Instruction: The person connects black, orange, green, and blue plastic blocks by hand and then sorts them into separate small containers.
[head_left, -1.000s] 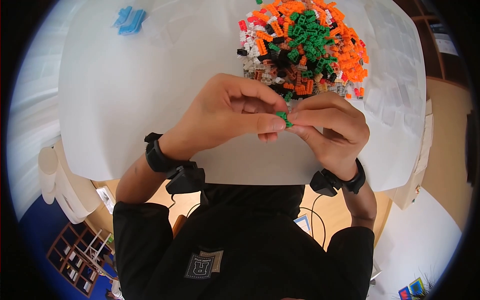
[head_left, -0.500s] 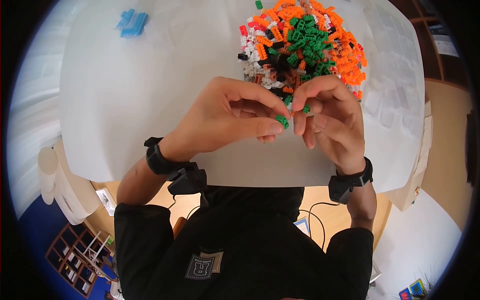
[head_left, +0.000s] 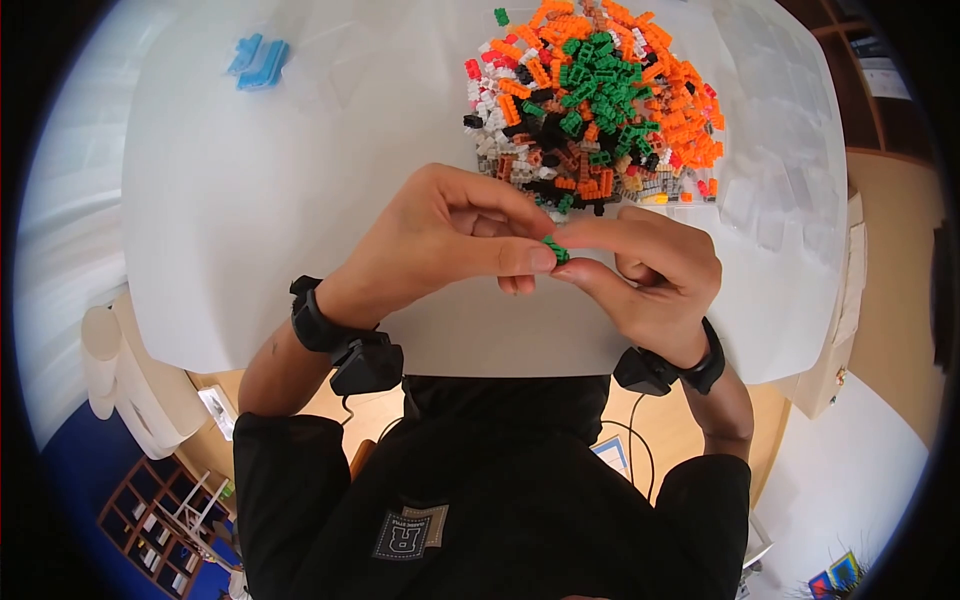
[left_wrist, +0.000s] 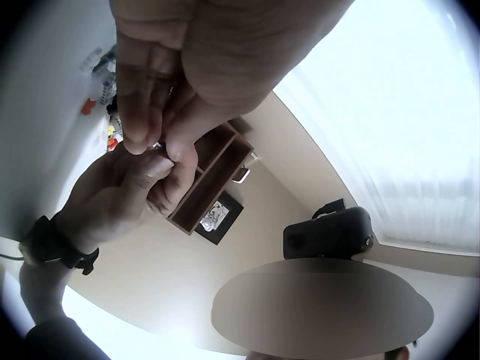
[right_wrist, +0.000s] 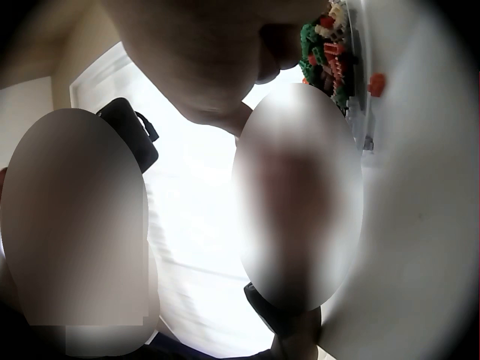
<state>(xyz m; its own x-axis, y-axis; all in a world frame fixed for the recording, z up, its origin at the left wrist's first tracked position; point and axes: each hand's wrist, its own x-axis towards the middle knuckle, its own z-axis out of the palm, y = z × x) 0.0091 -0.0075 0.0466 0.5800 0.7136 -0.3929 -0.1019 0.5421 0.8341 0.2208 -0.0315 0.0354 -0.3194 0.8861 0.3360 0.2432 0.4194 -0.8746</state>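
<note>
In the head view the left hand pinches a small green brick piece between thumb and forefinger. From the other side, the thumb and forefinger of the right hand pinch the same green piece. Just beyond the hands lies a heap of small bricks, with green ones on top and orange ones around them. In the left wrist view the fingertips of the left hand and the right hand meet, mostly hiding the piece. A blurred patch covers part of the right wrist view.
Blue plastic pieces lie at the table's far left. Clear plastic trays or bags are on the right side of the table. The near table edge runs just in front of the person's black shirt.
The right hand came off the green piece holding a small green bit at its fingers, then returned to meet the left hand's piece. The left hand kept its pinch.
</note>
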